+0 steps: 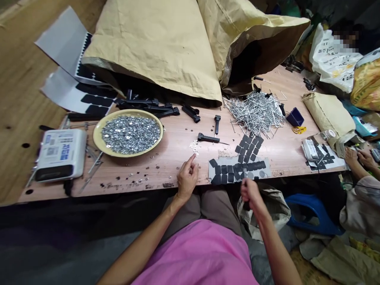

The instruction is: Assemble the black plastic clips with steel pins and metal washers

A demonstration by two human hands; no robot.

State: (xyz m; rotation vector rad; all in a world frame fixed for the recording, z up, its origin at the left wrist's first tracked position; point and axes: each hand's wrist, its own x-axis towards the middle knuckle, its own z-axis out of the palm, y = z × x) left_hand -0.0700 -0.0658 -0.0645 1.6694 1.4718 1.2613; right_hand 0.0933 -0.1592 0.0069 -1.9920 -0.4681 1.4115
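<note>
My left hand (187, 178) rests at the table's front edge with its forefinger stretched toward a small heap of silver washers (194, 147); the other fingers are curled with nothing in them. My right hand (249, 192) hangs just below the table edge, fingers closed in a pinch on something I cannot make out. Right above it lies a grey sheet of black adhesive pads (237, 169). A black plastic part with a pin (208, 138) lies beyond the washers.
A yellow dish of washers (128, 133) sits at the left beside a white box (61, 153). A pile of metal pins (255, 111) and large brown paper sacks (166, 47) lie behind. Another person's hands (360, 158) work at the right end.
</note>
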